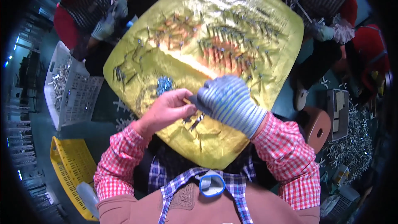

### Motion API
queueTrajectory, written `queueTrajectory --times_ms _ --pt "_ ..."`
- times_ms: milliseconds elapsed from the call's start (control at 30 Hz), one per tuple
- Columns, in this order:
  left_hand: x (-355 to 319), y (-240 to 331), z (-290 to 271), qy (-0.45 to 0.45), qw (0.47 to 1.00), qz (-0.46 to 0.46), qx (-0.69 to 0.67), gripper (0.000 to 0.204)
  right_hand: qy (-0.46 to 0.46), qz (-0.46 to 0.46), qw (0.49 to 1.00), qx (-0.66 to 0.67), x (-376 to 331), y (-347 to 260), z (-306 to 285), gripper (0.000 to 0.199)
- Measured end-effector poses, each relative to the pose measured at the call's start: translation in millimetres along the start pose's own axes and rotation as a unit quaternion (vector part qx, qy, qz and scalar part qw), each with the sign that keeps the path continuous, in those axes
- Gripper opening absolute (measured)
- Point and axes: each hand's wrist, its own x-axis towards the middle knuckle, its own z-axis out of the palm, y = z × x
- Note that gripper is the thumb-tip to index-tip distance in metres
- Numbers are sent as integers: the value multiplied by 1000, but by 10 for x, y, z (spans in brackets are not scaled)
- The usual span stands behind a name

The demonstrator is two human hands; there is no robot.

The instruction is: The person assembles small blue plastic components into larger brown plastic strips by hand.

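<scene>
Our bare left hand (168, 108) pinches the striped glove (226, 99) on our right hand (228, 103), fingers curled, above the near worktop (265, 33).

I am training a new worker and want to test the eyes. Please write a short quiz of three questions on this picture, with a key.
1. True or false: both of the person's hands wear gloves.
2. What colour is the sheet over the table? A green, B yellow, C white.
3. Fill in: the white basket of metal parts stands on the person's ____ side.

Key
1. False: the left hand is bare, the right hand wears a blue striped glove.
2. B.
3. Left.
</scene>
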Motion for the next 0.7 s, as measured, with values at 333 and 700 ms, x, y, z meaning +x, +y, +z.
queueTrajectory --times_ms 333,700 --pt "92 340 236 -1 997 -59 50 18 -107 98 980 133 -97 173 -365 53" --pt "1412 1097 -201 127 956 76 254 20 -210 147 924 285 -475 392 -619 52"
